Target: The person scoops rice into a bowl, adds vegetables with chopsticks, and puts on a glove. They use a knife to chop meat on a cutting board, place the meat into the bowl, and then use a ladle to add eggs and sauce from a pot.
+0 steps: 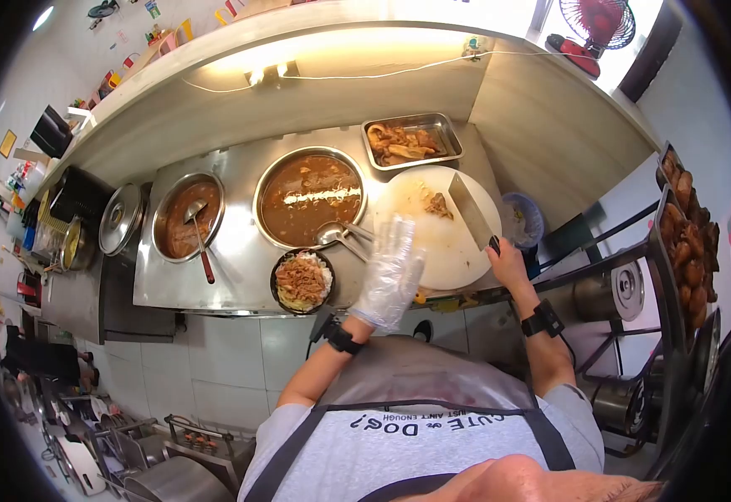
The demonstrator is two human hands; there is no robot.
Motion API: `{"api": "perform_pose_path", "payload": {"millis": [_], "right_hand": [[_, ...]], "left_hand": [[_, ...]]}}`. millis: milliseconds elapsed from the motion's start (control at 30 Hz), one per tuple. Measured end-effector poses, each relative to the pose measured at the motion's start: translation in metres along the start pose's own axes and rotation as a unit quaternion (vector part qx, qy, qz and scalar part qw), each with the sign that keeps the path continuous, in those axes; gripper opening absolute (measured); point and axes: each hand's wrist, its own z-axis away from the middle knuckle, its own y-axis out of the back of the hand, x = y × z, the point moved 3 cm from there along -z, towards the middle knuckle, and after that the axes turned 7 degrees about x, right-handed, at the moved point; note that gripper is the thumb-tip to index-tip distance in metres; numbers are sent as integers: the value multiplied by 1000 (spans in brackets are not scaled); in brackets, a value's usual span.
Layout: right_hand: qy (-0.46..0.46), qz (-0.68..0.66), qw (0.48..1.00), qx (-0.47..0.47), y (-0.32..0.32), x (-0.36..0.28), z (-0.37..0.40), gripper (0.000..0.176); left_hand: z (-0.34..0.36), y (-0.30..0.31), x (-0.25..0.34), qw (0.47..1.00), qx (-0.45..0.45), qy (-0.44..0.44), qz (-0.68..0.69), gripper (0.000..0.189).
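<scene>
In the head view my right hand point(509, 263) is wrapped round the dark handle of a cleaver point(471, 209). Its broad blade lies over the right part of a round white cutting board point(453, 268). Left of the blade sits a small heap of chopped meat point(438, 206). My left hand point(392, 268), in a clear plastic glove, hovers at the board's left edge with fingers stretched out and nothing visibly held. A black bowl of rice topped with shredded meat point(302, 282) stands left of that hand. Metal utensils point(344, 238), one of them a ladle, lie partly behind the glove.
A large pot of brown stew point(307, 180) and a smaller pot point(158, 219) with a red-handled ladle point(200, 243) are set into the steel counter point(240, 280). Behind the board is a tray of meat pieces point(403, 144). A rack of browned meat point(690, 251) stands at right.
</scene>
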Motion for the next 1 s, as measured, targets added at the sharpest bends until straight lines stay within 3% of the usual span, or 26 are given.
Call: {"api": "perform_pose_path", "payload": {"millis": [33, 100, 167, 200, 267, 333, 367, 400, 467, 533, 567, 600, 633, 700, 900, 1000], "right_hand": [[38, 39, 998, 19, -5, 11, -4, 24], [10, 66, 997, -27, -13, 19, -18, 25], [-20, 92, 993, -74, -23, 19, -25, 27], [12, 103, 991, -88, -26, 14, -28, 27], [37, 107, 988, -107, -31, 17, -26, 26], [126, 47, 987, -89, -32, 20, -20, 27], [120, 43, 987, -95, -26, 21, -16, 27], [84, 26, 990, -108, -15, 20, -13, 26], [45, 6, 991, -123, -13, 30, -3, 25], [-40, -129, 988, -70, -8, 52, 16, 22], [-42, -130, 988, -73, -4, 55, 27, 22], [-214, -252, 938, -107, 0, 62, 40, 21], [-374, -361, 843, -138, 1, 67, 57, 21], [-457, -401, 786, -112, 4, 67, 86, 23], [-495, -469, 724, -108, -37, 50, 115, 24], [-467, -476, 732, -141, -64, 28, 96, 24]], "left_hand": [[-2, -17, 2, 997, -31, 9, 71, 64], [-2, -56, -1, 988, -64, 22, 139, 64], [3, -98, -20, 995, -67, 32, 74, 49], [4, -115, -34, 994, -71, 35, 71, 49], [8, -142, -57, 993, -72, -51, -83, 46], [3, -154, -75, 991, -59, -29, -114, 46], [-3, -159, -81, 989, -34, -10, -144, 45], [-14, -159, -81, 992, -22, 55, -110, 49], [-35, -164, -80, 993, -22, 73, -95, 52], [-49, -175, -81, 993, -19, 92, -77, 54], [-55, -182, -81, 992, -12, 98, -81, 58], [-62, -187, -79, 991, -2, 104, -86, 62], [-67, -191, -76, 990, -2, 106, -88, 62], [-78, -194, -67, 984, -26, 115, -132, 59], [-78, -202, -63, 983, -121, 22, -134, 52], [-76, -191, -42, 988, -136, 39, -65, 48]]}}
